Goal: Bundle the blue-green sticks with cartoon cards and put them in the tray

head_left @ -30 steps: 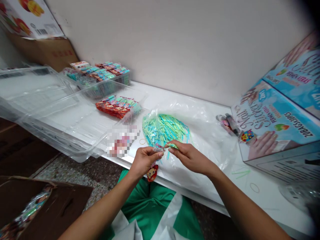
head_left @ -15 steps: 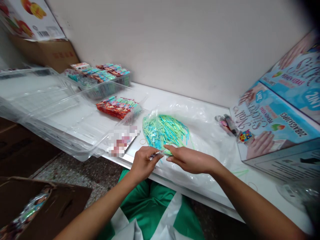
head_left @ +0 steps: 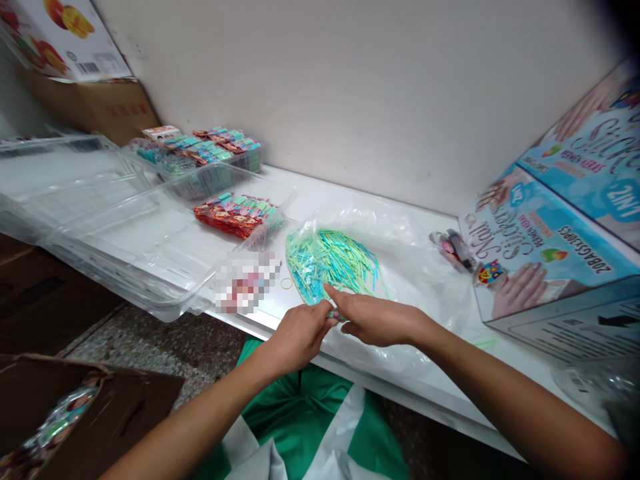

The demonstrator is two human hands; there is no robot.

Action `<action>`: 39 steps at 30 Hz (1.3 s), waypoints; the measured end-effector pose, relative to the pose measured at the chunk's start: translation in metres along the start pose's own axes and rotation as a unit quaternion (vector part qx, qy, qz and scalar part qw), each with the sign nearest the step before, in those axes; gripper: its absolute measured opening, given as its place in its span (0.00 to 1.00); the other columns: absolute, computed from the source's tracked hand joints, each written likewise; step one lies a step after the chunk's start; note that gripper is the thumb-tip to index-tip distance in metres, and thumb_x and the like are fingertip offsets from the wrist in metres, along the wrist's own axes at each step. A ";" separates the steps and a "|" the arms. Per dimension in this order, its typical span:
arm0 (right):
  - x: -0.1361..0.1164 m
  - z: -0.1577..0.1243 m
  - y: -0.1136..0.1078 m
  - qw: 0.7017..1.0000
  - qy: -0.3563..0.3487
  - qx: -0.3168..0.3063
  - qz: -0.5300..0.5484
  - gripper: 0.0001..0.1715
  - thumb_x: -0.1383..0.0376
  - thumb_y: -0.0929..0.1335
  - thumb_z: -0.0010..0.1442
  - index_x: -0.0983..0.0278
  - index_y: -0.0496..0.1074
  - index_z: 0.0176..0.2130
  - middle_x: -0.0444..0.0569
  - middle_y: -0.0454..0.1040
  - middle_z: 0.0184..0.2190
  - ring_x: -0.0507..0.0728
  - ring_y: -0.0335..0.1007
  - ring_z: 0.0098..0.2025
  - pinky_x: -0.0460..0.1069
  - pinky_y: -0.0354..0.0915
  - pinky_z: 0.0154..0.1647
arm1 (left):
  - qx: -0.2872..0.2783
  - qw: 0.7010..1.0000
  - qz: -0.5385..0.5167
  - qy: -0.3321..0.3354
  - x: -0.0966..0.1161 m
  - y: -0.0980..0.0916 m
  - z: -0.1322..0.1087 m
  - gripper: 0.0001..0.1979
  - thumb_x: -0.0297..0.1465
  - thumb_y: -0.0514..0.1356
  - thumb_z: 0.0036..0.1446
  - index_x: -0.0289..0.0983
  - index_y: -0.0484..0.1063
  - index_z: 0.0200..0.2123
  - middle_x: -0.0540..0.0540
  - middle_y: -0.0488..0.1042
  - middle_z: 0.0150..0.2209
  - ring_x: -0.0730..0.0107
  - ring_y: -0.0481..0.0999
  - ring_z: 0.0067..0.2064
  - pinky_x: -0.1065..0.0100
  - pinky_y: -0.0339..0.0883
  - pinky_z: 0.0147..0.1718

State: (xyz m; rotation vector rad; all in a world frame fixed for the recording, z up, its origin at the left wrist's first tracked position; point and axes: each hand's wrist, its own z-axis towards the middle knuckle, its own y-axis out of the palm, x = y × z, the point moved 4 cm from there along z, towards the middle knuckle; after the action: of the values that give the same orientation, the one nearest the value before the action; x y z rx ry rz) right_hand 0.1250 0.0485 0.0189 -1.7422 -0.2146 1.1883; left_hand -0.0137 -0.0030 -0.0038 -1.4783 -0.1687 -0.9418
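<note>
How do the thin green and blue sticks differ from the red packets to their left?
The thin sticks lie in a loose, splayed heap; the red packets are bunched in a row. The sticks are plain green and blue, the packets mostly red and printed. The sticks lie close to the right hand, the packets farther from it. Both show some green.

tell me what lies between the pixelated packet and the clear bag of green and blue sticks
In the head view, a thin rubber band lies on the white tabletop between packet and bag.
</note>
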 end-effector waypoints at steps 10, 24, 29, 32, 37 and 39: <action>-0.011 0.010 -0.003 0.999 0.019 0.030 -0.040 0.34 0.68 0.59 0.60 0.64 0.46 0.64 0.48 0.73 0.32 0.55 0.67 0.31 0.48 0.61 0.33 | -0.046 0.951 -0.295 -0.084 -0.001 0.014 -0.003 0.13 0.39 0.49 0.61 0.37 0.65 0.36 0.46 0.73 0.30 0.68 0.72 0.29 0.70 0.61 0.29; 0.012 -0.001 0.006 0.924 0.128 0.116 0.341 0.11 0.60 0.67 0.54 0.66 0.72 0.30 0.43 0.68 0.24 0.48 0.63 0.24 0.45 0.62 0.26 | 0.008 0.776 -0.602 -0.186 -0.011 0.031 0.000 0.15 0.41 0.57 0.56 0.33 0.65 0.35 0.48 0.71 0.27 0.80 0.67 0.21 0.76 0.59 0.20; 0.015 -0.003 0.008 0.918 0.130 0.126 0.352 0.09 0.62 0.68 0.53 0.66 0.71 0.29 0.43 0.69 0.24 0.48 0.62 0.25 0.45 0.61 0.27 | 0.004 0.769 -0.611 -0.185 -0.008 0.035 0.001 0.14 0.40 0.57 0.56 0.33 0.66 0.35 0.48 0.72 0.27 0.80 0.67 0.21 0.76 0.60 0.21; 0.014 -0.004 0.007 0.919 0.127 0.122 0.352 0.08 0.62 0.67 0.53 0.66 0.71 0.29 0.42 0.68 0.23 0.48 0.61 0.25 0.45 0.60 0.26 | -0.002 0.761 -0.624 -0.179 -0.007 0.036 0.000 0.14 0.39 0.57 0.57 0.33 0.65 0.35 0.48 0.72 0.28 0.80 0.67 0.21 0.76 0.60 0.20; 0.015 -0.006 0.008 0.915 0.109 0.127 0.367 0.08 0.62 0.67 0.53 0.66 0.71 0.29 0.42 0.68 0.24 0.49 0.62 0.27 0.46 0.59 0.30 | -0.013 0.751 -0.634 -0.184 -0.006 0.036 0.000 0.12 0.38 0.57 0.57 0.33 0.65 0.34 0.47 0.72 0.28 0.79 0.68 0.21 0.76 0.60 0.20; 0.017 -0.006 0.010 0.913 0.102 0.125 0.376 0.08 0.62 0.67 0.53 0.66 0.70 0.29 0.42 0.68 0.25 0.49 0.62 0.28 0.46 0.59 0.32 | -0.028 0.748 -0.638 -0.182 -0.006 0.036 0.000 0.12 0.38 0.57 0.57 0.33 0.65 0.34 0.46 0.73 0.28 0.79 0.68 0.21 0.76 0.60 0.20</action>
State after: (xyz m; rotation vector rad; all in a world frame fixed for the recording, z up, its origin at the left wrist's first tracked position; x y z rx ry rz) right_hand 0.1347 0.0499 0.0014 -1.7411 0.7721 1.4633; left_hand 0.0053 -0.0072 -0.0351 -1.4949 -1.6153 -1.6910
